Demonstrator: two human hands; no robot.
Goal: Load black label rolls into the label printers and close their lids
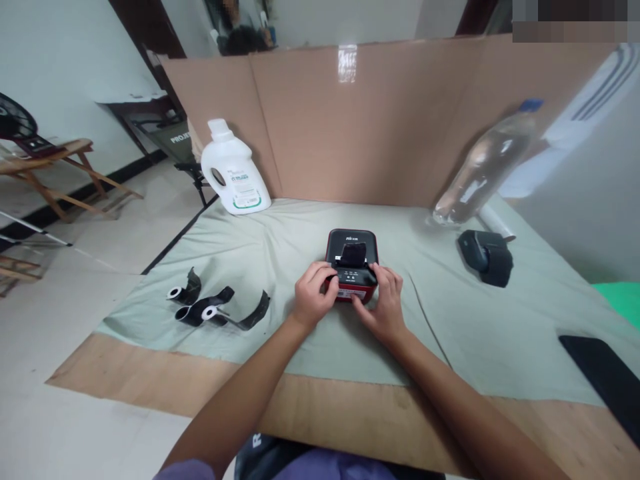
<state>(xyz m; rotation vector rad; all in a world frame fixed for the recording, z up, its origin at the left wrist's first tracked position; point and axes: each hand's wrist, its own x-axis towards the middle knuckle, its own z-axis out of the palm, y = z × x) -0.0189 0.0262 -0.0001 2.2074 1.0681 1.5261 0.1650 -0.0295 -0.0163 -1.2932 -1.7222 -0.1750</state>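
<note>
A small black and red label printer (357, 241) stands on the pale green cloth (320, 353) in the middle of the table. A dark strip (353, 255) sticks up out of the slot in its top. My left hand (315, 293) grips the printer's left front corner, fingers bent over the top and thumb at the front. At the right front corner, my right hand (384, 300) does the same, its thumb low on the front face. The front panel with small marks or buttons shows between both hands.
Several small rolls with curling black strips (210, 312) lie at the left. A white jug (235, 170) and a clear bottle with a blue cap (487, 170) stand before a cardboard screen (350, 133). To the right are a black device (485, 257) and a dark flat object (603, 373).
</note>
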